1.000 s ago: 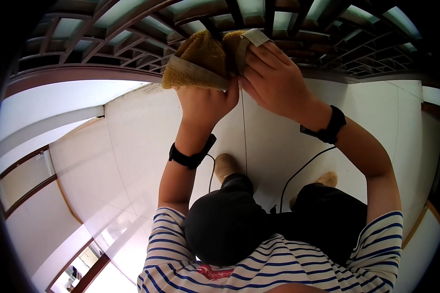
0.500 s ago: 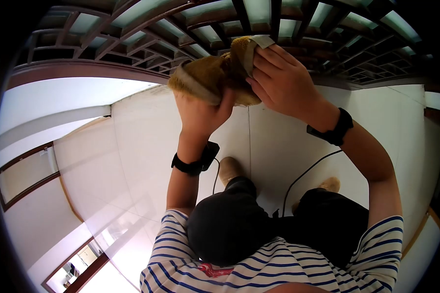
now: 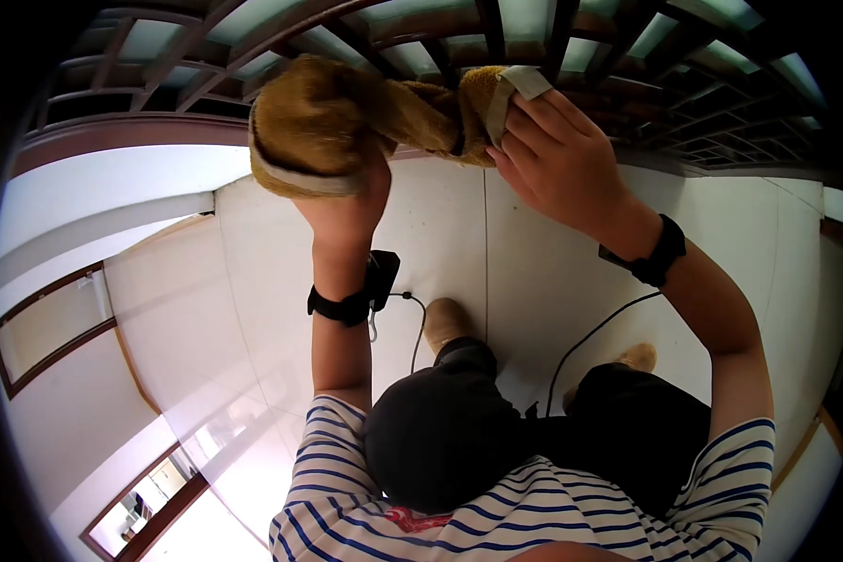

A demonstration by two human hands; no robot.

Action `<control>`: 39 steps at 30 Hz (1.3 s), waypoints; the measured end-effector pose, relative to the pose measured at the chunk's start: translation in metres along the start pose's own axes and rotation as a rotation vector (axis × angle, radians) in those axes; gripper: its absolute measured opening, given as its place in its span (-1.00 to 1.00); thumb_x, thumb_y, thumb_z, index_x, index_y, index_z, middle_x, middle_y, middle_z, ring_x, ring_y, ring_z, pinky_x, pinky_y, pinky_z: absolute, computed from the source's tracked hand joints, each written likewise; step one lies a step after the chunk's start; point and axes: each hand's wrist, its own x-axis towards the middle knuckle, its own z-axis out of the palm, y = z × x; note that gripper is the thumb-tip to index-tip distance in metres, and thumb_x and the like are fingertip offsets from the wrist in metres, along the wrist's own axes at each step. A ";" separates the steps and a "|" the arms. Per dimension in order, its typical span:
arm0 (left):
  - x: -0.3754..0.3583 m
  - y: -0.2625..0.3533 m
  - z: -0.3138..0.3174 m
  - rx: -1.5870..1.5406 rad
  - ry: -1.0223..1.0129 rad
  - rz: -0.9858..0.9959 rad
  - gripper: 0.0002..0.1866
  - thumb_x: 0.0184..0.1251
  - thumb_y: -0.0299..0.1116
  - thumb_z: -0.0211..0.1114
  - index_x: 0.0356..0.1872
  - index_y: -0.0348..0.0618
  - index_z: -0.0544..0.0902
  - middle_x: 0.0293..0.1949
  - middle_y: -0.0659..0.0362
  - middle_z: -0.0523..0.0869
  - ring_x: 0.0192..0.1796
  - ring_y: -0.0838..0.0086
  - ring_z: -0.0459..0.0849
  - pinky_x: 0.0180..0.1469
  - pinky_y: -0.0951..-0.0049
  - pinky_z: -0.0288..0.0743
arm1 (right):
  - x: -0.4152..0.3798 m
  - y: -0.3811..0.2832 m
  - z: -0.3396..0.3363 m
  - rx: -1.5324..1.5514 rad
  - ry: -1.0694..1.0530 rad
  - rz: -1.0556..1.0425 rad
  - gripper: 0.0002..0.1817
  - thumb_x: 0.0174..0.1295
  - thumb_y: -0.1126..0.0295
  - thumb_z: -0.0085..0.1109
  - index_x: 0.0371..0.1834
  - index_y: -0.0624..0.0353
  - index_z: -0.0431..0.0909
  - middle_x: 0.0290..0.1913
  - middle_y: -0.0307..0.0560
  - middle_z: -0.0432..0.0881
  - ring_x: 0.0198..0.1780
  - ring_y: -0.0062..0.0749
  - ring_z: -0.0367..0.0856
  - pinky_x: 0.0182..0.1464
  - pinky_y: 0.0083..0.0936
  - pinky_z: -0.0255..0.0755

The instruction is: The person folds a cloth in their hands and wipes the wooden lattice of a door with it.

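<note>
I see both my hands raised against the dark wooden lattice with its pale green panes. My left hand has its fingers curled shut around one bunched end of the brown towel, which bulges above and to the outer side of those fingers, its pale trim band wrapped just over them. My right hand has its fingers closed on the towel's other end, pinching the pale trim flap against the lattice. The towel stretches between the two sets of fingers, touching both. Below my hands lies the white tiled floor. Each wrist carries a black band; thin cables hang from them.
</note>
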 end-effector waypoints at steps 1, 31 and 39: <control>0.000 0.004 0.003 -0.074 -0.024 -0.046 -0.58 0.02 -0.47 0.35 0.00 -0.24 0.63 -0.04 0.03 0.69 0.05 0.00 0.62 0.17 0.08 0.43 | 0.000 0.000 0.001 0.025 0.014 0.004 -0.82 0.12 0.27 0.33 -0.34 0.14 0.67 -0.09 -0.20 0.65 0.19 -0.35 0.50 0.38 -0.33 0.32; 0.044 0.034 -0.019 0.292 -0.167 0.245 -0.73 0.00 -0.48 0.31 -0.19 -0.17 0.74 -0.23 0.06 0.76 -0.14 0.09 0.69 -0.07 0.22 0.59 | -0.008 0.003 0.012 0.043 0.084 -0.038 -0.81 0.13 0.31 0.34 -0.31 0.20 0.67 -0.09 -0.13 0.65 0.17 -0.31 0.52 0.36 -0.31 0.38; -0.001 0.023 -0.046 0.028 -0.418 0.084 -0.67 0.05 -0.55 0.31 -0.08 -0.28 0.68 -0.05 -0.05 0.73 -0.01 0.02 0.68 0.11 0.23 0.53 | -0.006 0.006 0.012 0.038 0.108 -0.050 -0.88 0.01 0.40 0.29 -0.38 0.14 0.70 -0.12 -0.25 0.68 0.14 -0.38 0.52 0.34 -0.42 0.38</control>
